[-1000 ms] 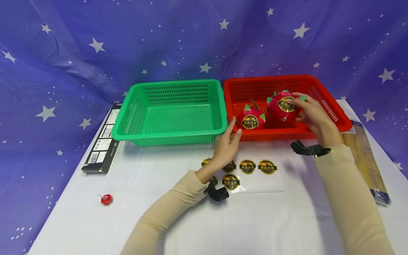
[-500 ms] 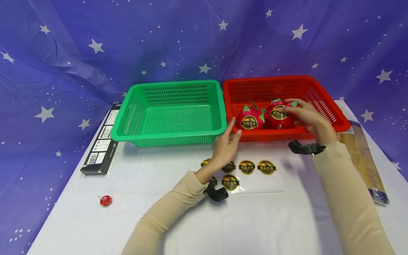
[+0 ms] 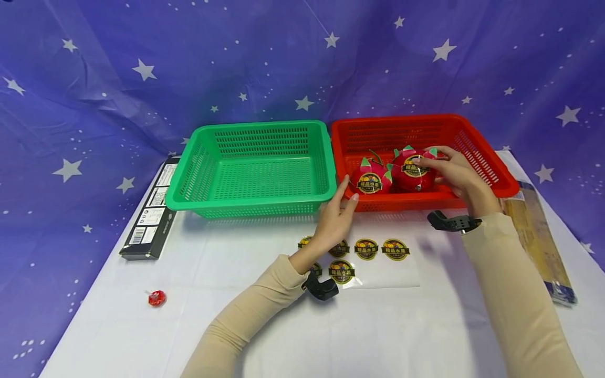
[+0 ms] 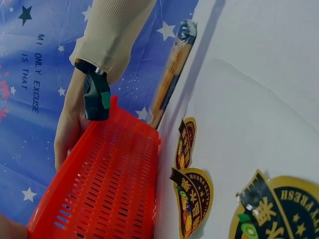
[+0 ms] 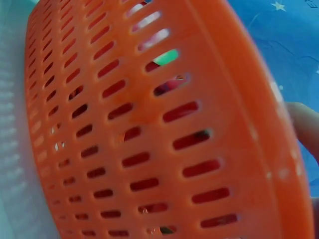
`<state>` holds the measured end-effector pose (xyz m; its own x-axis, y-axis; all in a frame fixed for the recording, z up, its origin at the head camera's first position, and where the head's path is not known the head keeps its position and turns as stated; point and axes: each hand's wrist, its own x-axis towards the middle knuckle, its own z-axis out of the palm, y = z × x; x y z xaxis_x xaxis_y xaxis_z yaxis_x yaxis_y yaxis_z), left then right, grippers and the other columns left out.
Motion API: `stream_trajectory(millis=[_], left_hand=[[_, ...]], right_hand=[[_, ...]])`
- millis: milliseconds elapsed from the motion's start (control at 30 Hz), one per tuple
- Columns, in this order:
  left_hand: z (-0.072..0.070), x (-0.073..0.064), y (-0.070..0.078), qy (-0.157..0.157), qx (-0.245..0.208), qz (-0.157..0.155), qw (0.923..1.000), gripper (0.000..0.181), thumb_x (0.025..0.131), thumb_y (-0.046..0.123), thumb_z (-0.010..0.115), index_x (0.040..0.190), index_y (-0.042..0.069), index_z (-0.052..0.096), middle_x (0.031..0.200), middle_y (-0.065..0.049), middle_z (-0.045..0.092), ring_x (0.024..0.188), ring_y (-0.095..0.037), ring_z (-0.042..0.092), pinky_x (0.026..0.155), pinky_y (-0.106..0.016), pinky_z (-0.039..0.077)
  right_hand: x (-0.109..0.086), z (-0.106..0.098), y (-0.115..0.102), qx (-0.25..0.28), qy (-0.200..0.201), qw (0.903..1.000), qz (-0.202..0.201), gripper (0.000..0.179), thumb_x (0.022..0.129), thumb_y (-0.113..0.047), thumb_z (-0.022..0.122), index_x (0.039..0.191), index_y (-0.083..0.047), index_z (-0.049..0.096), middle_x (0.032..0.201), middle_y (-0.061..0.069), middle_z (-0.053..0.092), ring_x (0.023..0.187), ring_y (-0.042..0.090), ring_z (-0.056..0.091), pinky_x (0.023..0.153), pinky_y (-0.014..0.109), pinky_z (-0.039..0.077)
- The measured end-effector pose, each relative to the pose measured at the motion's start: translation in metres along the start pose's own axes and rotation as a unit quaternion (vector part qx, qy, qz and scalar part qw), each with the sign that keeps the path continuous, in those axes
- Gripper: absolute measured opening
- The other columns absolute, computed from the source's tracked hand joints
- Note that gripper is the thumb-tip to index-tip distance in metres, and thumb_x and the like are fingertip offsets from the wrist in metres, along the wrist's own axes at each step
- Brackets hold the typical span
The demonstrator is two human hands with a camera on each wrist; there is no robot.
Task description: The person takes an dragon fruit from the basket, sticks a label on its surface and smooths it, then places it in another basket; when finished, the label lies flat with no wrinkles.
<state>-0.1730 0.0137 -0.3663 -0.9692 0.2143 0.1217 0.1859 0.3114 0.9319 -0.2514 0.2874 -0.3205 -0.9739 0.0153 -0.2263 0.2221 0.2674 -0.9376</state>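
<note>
In the head view, the red basket (image 3: 465, 199) holds two pink dragon fruits with green tips, each bearing a round black-and-gold sticker. My right hand (image 3: 456, 170) is inside the basket, its fingers around the right dragon fruit (image 3: 416, 181), which sits beside the left dragon fruit (image 3: 371, 178). My left hand (image 3: 336, 215) holds the red basket's near left corner between fingers and thumb. Through the slots of the basket wall (image 5: 134, 124), the right wrist view shows bits of pink and green. Most of the right palm is hidden in the head view.
Left of the red basket stands a green basket (image 3: 255, 202). Several loose stickers (image 3: 366, 249) lie on a clear sheet in front. A black box (image 3: 151, 220) and a red wrapped candy (image 3: 157, 298) are at left; a long wrapped brown package (image 3: 539, 239) lies at right.
My right hand has lowered the dragon fruit and moved it left and nearer, until it sits beside the other one. My left hand has stayed at the basket corner.
</note>
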Motion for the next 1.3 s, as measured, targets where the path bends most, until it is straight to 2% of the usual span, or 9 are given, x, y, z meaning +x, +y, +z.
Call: stream_trajectory(millis=[100, 233, 467, 600, 733, 933, 1033, 1200, 1300], left_hand=[[0.000, 0.000, 0.000, 0.002, 0.001, 0.000, 1.0000, 0.052, 0.096, 0.036, 0.042, 0.141, 0.039, 0.018, 0.050, -0.002, 0.045, 0.053, -0.013, 0.049, 0.047, -0.021, 0.035], [0.000, 0.001, 0.000, 0.005, 0.002, 0.002, 1.0000, 0.052, 0.095, 0.036, 0.042, 0.141, 0.039, 0.018, 0.050, 0.000, 0.045, 0.054, -0.011, 0.049, 0.048, -0.021, 0.037], [0.001, 0.002, 0.000, 0.004, 0.001, -0.003, 1.0000, 0.052, 0.095, 0.036, 0.042, 0.141, 0.039, 0.018, 0.054, -0.004, 0.049, 0.049, -0.009, 0.042, 0.046, -0.020, 0.034], [0.001, 0.002, -0.001, 0.005, 0.000, -0.002, 1.0000, 0.052, 0.095, 0.037, 0.042, 0.141, 0.040, 0.018, 0.049, 0.002, 0.042, 0.046, -0.008, 0.038, 0.045, -0.021, 0.033], [0.001, 0.003, -0.001, 0.013, 0.022, 0.010, 0.9996, 0.051, 0.095, 0.038, 0.041, 0.141, 0.039, 0.018, 0.045, 0.004, 0.037, 0.043, -0.008, 0.037, 0.042, -0.020, 0.030], [0.000, 0.003, -0.002, 0.016, 0.066, 0.019, 0.9975, 0.051, 0.095, 0.041, 0.039, 0.142, 0.038, 0.018, 0.043, 0.003, 0.036, 0.039, -0.008, 0.031, 0.037, -0.020, 0.023], [-0.002, 0.004, -0.002, 0.014, 0.090, 0.022, 0.9956, 0.051, 0.095, 0.043, 0.038, 0.141, 0.038, 0.018, 0.049, -0.001, 0.048, 0.038, -0.008, 0.033, 0.036, -0.020, 0.023], [-0.008, 0.004, -0.001, -0.026, 0.105, 0.019, 0.9939, 0.055, 0.095, 0.044, 0.038, 0.143, 0.037, 0.013, 0.078, -0.008, 0.067, 0.049, -0.010, 0.048, 0.042, -0.022, 0.033], [-0.015, 0.002, 0.002, -0.076, 0.116, 0.013, 0.9902, 0.064, 0.094, 0.044, 0.041, 0.145, 0.032, 0.005, 0.092, -0.007, 0.068, 0.065, -0.009, 0.057, 0.053, -0.021, 0.043]], right_hand=[[0.000, 0.000, 0.001, -0.019, 0.002, 0.9998, -0.005, 0.043, 0.079, -0.038, 0.067, 0.109, -0.026, 0.038, 0.100, -0.005, 0.045, 0.077, -0.002, 0.055, 0.063, 0.018, 0.051], [0.001, 0.001, 0.001, -0.100, 0.009, 0.9949, -0.013, 0.046, 0.077, -0.045, 0.067, 0.105, -0.025, 0.037, 0.103, -0.001, 0.042, 0.083, 0.006, 0.050, 0.066, 0.019, 0.047], [0.003, 0.003, 0.004, -0.181, 0.017, 0.9831, -0.024, 0.052, 0.079, -0.053, 0.060, 0.103, -0.011, 0.042, 0.095, -0.002, 0.048, 0.083, 0.012, 0.050, 0.066, 0.024, 0.047], [0.002, 0.009, 0.003, -0.214, 0.031, 0.9757, -0.036, 0.073, 0.081, -0.060, 0.051, 0.121, -0.002, 0.035, 0.115, 0.016, 0.043, 0.100, 0.027, 0.045, 0.076, 0.035, 0.043], [0.002, 0.015, 0.001, -0.271, 0.039, 0.9591, -0.072, 0.084, 0.086, -0.054, 0.048, 0.137, 0.005, 0.018, 0.120, 0.031, 0.036, 0.104, 0.038, 0.040, 0.084, 0.048, 0.037], [0.002, 0.019, 0.002, -0.307, 0.049, 0.9455, -0.097, 0.080, 0.089, -0.048, 0.046, 0.139, 0.005, 0.014, 0.113, 0.032, 0.040, 0.104, 0.041, 0.041, 0.092, 0.054, 0.033], [0.002, 0.019, 0.001, -0.313, 0.054, 0.9432, -0.097, 0.083, 0.088, -0.052, 0.044, 0.141, 0.002, 0.008, 0.121, 0.037, 0.035, 0.115, 0.046, 0.036, 0.097, 0.058, 0.028], [0.000, 0.021, 0.002, -0.312, 0.095, 0.9384, -0.113, 0.084, 0.088, -0.056, 0.039, 0.143, -0.004, 0.004, 0.139, 0.037, 0.012, 0.120, 0.053, 0.028, 0.099, 0.063, 0.023], [-0.002, 0.026, 0.005, -0.313, 0.152, 0.9218, -0.172, 0.078, 0.088, -0.052, 0.044, 0.142, -0.005, 0.013, 0.139, 0.032, 0.018, 0.115, 0.051, 0.035, 0.098, 0.061, 0.027]])
